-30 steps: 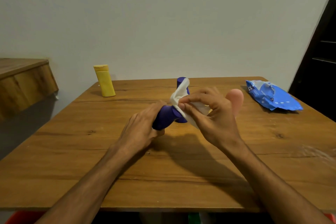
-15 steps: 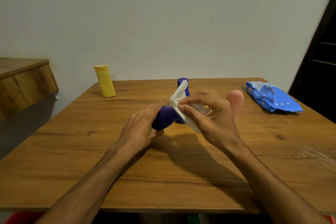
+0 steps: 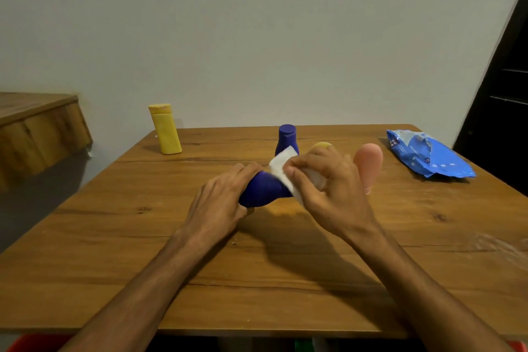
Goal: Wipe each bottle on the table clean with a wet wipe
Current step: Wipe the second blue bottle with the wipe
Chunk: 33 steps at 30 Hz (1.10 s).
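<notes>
Head view: left hand (image 3: 220, 203) curls round the fat rounded base of a dark blue bottle (image 3: 264, 190), smooth matte plastic. The bottle is tilted, its narrow neck and flat cap pointing up and away from the person. Right hand (image 3: 334, 194) pinches a white wet wipe (image 3: 281, 164) between thumb and fingertips, pressing the soft crumpled sheet against the bottle's middle, just right of the left hand. Both forearms reach in from the near edge over the wood-grain tabletop (image 3: 114, 237), wrists slightly raised.

Pink bottle (image 3: 368, 166), rounded top, stands just beyond the right hand. A yellow rounded tip (image 3: 322, 145) peeks over the right fingers; what it is, cannot tell. Yellow bottle (image 3: 165, 130), squarish and upright, stands well beyond the left hand, to its left. Crinkly blue wipes pack (image 3: 428, 157) lies far right of the right hand.
</notes>
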Each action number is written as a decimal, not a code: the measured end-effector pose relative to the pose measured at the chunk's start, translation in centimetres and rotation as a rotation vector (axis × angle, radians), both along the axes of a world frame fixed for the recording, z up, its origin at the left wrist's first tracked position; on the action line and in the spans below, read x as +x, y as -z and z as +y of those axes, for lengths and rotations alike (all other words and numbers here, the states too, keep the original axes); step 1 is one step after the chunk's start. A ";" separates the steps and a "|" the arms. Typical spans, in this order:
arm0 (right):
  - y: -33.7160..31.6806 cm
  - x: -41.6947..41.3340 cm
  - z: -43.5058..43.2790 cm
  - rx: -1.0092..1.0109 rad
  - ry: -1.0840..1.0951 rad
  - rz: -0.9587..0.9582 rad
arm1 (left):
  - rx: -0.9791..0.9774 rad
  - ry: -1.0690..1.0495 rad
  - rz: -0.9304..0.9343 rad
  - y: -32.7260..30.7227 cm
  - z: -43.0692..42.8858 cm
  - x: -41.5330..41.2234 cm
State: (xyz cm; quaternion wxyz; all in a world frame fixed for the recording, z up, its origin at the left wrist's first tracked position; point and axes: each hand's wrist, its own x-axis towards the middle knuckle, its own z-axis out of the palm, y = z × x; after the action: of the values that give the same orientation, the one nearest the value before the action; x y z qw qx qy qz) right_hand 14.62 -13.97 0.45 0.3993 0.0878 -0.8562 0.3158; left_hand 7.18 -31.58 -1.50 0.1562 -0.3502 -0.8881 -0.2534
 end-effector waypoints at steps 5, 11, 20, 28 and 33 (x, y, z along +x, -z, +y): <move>-0.5 0.0 0.8 -0.261 -0.012 0.012 | 0.030 -0.013 -0.009 0.0 0.0 -0.3; -0.4 0.4 -0.3 -0.178 -0.154 -0.009 | 0.098 0.033 -0.094 0.2 0.0 -0.5; 0.4 -0.4 0.8 -0.294 0.002 0.009 | 0.407 0.154 -0.557 -0.3 -0.5 -1.3; 0.9 -0.6 0.1 -0.296 0.009 -0.156 | 0.302 0.299 -0.754 -1.0 -2.0 -4.6; 1.2 -0.7 0.1 -0.248 0.030 -0.218 | 0.141 0.300 -0.780 -2.0 -1.2 -7.0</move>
State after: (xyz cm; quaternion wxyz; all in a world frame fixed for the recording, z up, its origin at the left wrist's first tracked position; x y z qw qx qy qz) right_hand 13.92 -13.85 -0.79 0.3165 -0.0097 -0.8501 0.4207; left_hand 0.23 -32.82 0.50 -0.2067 -0.3419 -0.8003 -0.4472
